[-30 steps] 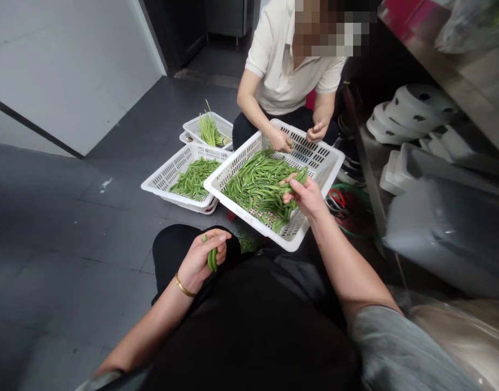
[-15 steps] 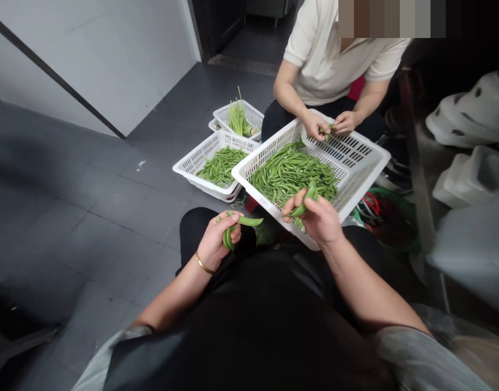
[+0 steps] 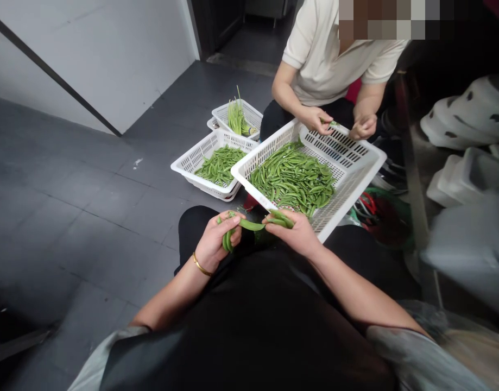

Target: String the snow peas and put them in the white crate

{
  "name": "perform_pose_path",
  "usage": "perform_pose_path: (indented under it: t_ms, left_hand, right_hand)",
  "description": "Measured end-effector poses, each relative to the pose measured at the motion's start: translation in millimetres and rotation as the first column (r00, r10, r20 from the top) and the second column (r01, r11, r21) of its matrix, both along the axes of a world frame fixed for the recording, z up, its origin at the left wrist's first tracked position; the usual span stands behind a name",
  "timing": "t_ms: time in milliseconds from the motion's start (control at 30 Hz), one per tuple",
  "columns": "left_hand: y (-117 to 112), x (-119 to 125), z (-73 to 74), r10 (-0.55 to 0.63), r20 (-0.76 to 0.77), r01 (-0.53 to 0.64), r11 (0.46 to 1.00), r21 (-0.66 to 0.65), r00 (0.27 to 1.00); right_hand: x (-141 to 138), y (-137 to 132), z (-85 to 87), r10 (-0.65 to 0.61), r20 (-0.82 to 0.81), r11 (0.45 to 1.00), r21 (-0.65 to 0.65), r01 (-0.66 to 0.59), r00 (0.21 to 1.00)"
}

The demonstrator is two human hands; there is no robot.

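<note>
My left hand is closed around several green pea pods, with one pod sticking out to the right between thumb and fingers. That pod's tip meets the fingertips of my right hand. In the right hand, a few more pea pods are gripped along the palm. Just beyond both hands stands a large white slotted basket, tilted in view, holding a heap of pea pods. What the right fingertips do at the pod's tip is too small to make out.
A person in a cream shirt sits opposite, hands over the basket's far rim. A smaller white basket of pods and another with long green stalks stand on the floor to the left. White containers are stacked at right.
My right hand has come down and left from above the basket to the left hand's pod. The other person's hands have moved apart. My left hand has stayed nearly still.
</note>
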State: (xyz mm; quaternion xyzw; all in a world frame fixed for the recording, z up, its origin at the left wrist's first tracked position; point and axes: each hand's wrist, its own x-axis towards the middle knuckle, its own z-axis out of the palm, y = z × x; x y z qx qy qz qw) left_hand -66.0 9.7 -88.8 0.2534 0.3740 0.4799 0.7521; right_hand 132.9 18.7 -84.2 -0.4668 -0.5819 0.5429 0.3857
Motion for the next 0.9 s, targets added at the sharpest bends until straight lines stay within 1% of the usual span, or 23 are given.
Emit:
perform_pose_path:
  t_ms: [67,133,200,267,300,333,367,433,467,500,533,567,600,633,667,700,733,767,800,833,867,900]
  left_hand:
    - [0,2,-1.0,0.016,-0.007,-0.016,1.0,-0.015,1.0]
    - [-1,5,-3.2,0.037,-0.009,-0.038,0.999,-0.037,0.999]
    - [-3,8,-5.5,0.03,-0.003,-0.03,0.997,-0.067,1.0]
    - [-5,11,-6.7,-0.036,0.002,0.036,0.994,-0.106,0.999]
    - [-6,11,-6.8,-0.083,0.003,0.083,0.989,-0.119,0.997]
    - [-6,10,-6.5,-0.129,0.0,0.128,0.984,-0.126,0.992]
    - [-7,8,-6.0,-0.168,-0.006,0.166,0.978,-0.125,0.986]
    - [-7,2,-5.3,-0.209,-0.031,0.204,0.973,-0.112,0.977]
    - [-7,-1,-5.4,-0.218,-0.045,0.212,0.971,-0.109,0.975]
    - [-6,-5,-5.9,-0.226,-0.056,0.219,0.969,-0.11,0.972]
    - [-6,-8,-6.8,-0.236,-0.062,0.228,0.967,-0.113,0.97]
    - [-5,-11,-8.0,-0.249,-0.064,0.24,0.964,-0.117,0.966]
    - [-5,-13,-9.1,-0.262,-0.064,0.253,0.96,-0.121,0.963]
    - [-5,-14,-10.0,-0.276,-0.064,0.267,0.956,-0.124,0.959]
    - [-4,-15,-10.2,-0.292,-0.066,0.283,0.951,-0.128,0.954]
    - [-4,-16,-9.6,-0.313,-0.07,0.302,0.944,-0.135,0.947]
    - [-4,-16,-7.9,-0.339,-0.078,0.326,0.935,-0.144,0.938]
    - [-4,-17,-5.2,-0.363,-0.1,0.347,0.926,-0.147,0.926]
    - [-5,-17,-1.6,-0.385,-0.148,0.366,0.92,-0.138,0.911]
    - [-5,-17,2.6,-0.395,-0.228,0.38,0.919,-0.108,0.89]
    - [-6,-17,7.2,-0.381,-0.337,0.388,0.92,-0.049,0.861]
    - [-7,-17,11.6,-0.341,-0.456,0.398,0.917,0.033,0.822]
  right_hand:
    - [1,-1,2.4,0.036,0.123,0.994,0.101,-0.049,0.992]
    - [-1,-3,6.1,0.075,0.192,0.982,0.157,-0.106,0.978]
    - [-6,-6,9.0,0.184,0.189,0.968,0.135,-0.211,0.965]
    - [-11,-7,9.0,0.303,0.106,0.95,0.047,-0.309,0.947]
    - [-12,-6,7.7,0.322,0.044,0.947,-0.005,-0.322,0.946]
    - [-11,-3,6.0,0.291,-0.022,0.955,-0.054,-0.292,0.956]
    - [-9,1,4.0,0.21,-0.087,0.971,-0.096,-0.218,0.974]
    - [2,12,1.5,-0.041,-0.186,0.988,-0.152,0.013,0.982]
    - [8,17,1.8,-0.164,-0.204,0.979,-0.151,0.135,0.965]
    - [15,21,3.2,-0.253,-0.191,0.965,-0.119,0.234,0.948]
    - [20,23,5.7,-0.303,-0.143,0.953,-0.048,0.299,0.942]
    - [24,23,8.9,-0.31,-0.061,0.948,0.057,0.314,0.949]
    - [26,21,12.3,-0.273,0.041,0.948,0.181,0.261,0.961]
    - [25,18,15.4,-0.2,0.157,0.944,0.296,0.147,0.967]
    - [22,14,17.8,-0.105,0.278,0.924,0.381,-0.01,0.955]
    - [18,10,19.2,-0.006,0.392,0.885,0.43,-0.177,0.92]
    - [13,7,19.6,0.08,0.492,0.831,0.448,-0.331,0.867]
    - [8,5,19.3,0.143,0.575,0.775,0.442,-0.452,0.806]
    - [3,4,18.4,0.182,0.635,0.731,0.424,-0.535,0.751]
    - [-1,5,17.3,0.207,0.666,0.706,0.405,-0.581,0.716]
    - [-4,6,16.0,0.233,0.668,0.698,0.391,-0.6,0.707]
    - [-6,7,14.7,0.263,0.639,0.711,0.378,-0.593,0.723]
